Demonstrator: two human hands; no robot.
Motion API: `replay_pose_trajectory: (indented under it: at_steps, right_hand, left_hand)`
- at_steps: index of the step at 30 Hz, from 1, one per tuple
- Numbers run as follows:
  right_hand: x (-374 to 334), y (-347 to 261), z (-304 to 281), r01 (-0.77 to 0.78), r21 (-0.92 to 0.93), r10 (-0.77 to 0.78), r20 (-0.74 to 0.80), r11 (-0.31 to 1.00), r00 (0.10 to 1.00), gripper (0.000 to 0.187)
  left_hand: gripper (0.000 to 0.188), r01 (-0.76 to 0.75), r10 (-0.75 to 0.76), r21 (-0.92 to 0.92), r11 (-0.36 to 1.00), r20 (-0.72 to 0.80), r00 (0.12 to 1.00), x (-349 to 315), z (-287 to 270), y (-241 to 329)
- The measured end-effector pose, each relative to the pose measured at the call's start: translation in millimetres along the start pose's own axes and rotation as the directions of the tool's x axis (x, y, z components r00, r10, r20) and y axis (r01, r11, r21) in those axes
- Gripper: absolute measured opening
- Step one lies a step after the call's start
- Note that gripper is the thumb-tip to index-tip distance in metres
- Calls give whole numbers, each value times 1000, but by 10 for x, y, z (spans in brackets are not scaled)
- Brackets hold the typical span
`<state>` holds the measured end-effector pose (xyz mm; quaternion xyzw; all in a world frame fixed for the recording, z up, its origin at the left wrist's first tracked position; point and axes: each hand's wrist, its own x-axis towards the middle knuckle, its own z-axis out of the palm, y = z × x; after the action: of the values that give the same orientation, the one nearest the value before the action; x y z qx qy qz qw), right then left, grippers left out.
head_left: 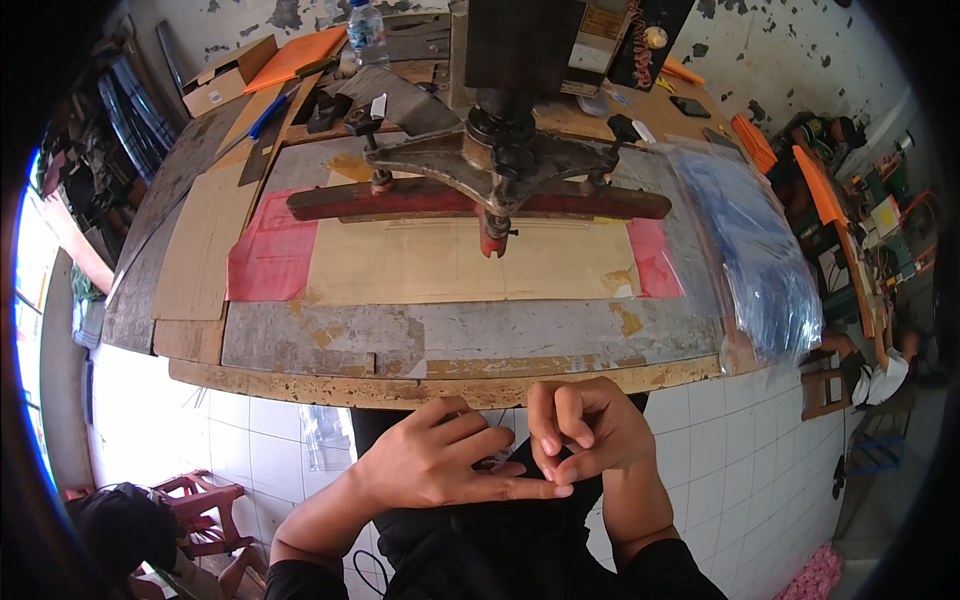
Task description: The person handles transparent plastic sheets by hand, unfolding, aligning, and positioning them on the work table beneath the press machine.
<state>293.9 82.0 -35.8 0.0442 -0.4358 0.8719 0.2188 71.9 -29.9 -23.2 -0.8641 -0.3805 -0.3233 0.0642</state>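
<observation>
Tan sheet [450,265] lies flat on the desk [450,388] at twelve o'clock from your hands, partly under the red bar [400,200] of the press [480,155], with pink material [270,250] at its nine and three o'clock ends; it looks laid in place, but how much is done or left cannot be told. Your left hand [435,460] and right hand [600,430] meet off the desk's near edge, each grip loosely curled, whether pinching anything small unclear. Clear plastic sheets [765,270] lie at two o'clock, white tiled floor [710,440] at three.
</observation>
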Motion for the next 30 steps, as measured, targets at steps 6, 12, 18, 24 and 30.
replay_pose_trajectory:
  at_steps: [6,12,18,24,30]
  right_hand:
    - [-13,11,7,-11,-10,11,-17,1000,1000,42]
    - [2,23,13,-18,-43,16,-49,999,999,41]
    - [12,58,-16,-1,11,1,-23,1000,1000,36]
    - [12,55,-43,-5,8,5,0,1000,1000,34]
    - [21,60,-43,-4,15,4,7,1000,1000,36]
  left_hand:
    - [58,14,-13,18,1000,-3,1000,27,-23,50]
    - [62,18,-19,62,998,18,1000,21,-33,53]
    - [63,23,-25,69,997,29,999,12,-52,65]
    - [60,20,-21,35,999,25,999,13,-49,42]
    - [58,9,-7,-55,998,39,999,-2,-50,4]
